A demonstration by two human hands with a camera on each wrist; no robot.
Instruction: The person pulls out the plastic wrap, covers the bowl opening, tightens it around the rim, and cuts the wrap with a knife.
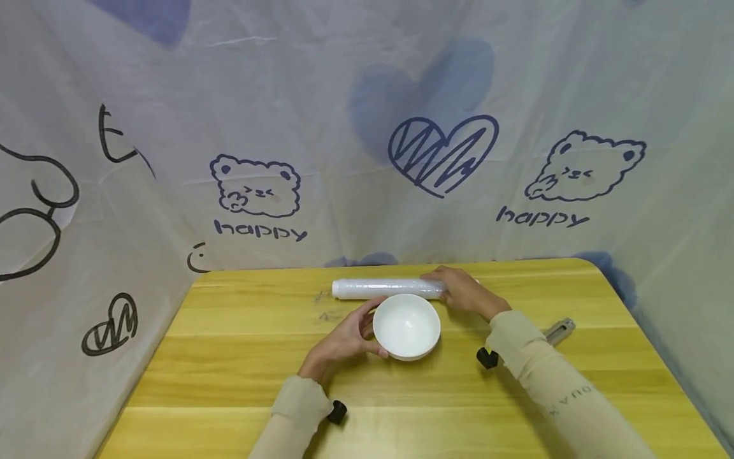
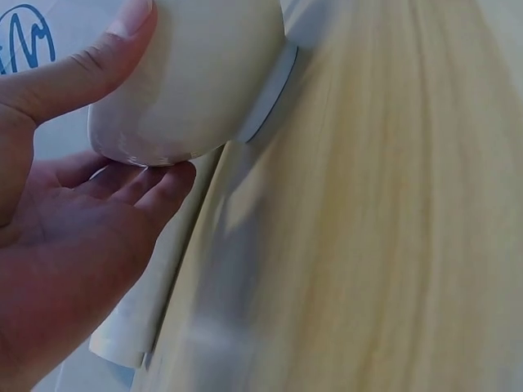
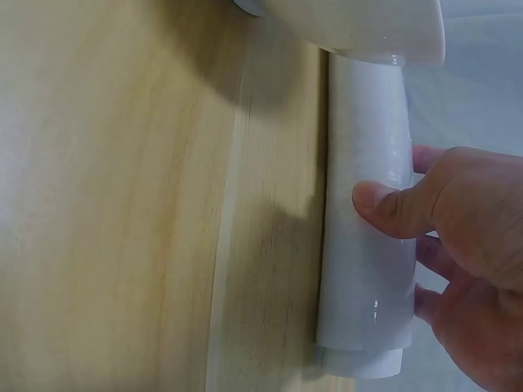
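A white bowl, its mouth facing up, is near the middle of the wooden table. My left hand holds it by the left side, thumb and fingers spread round its wall. Just behind the bowl lies a roll of clear plastic wrap, lengthwise from left to right. Over the right part of this roll, my right hand grips it, the thumb on the near side and the fingers behind, partly hidden by the roll. The bowl covers some of the roll in the right wrist view.
A grey utility knife lies on the table at the right, partly hidden behind the right sleeve. Behind the table's far edge hangs a pale cloth with bears and hearts, and it continues along both sides.
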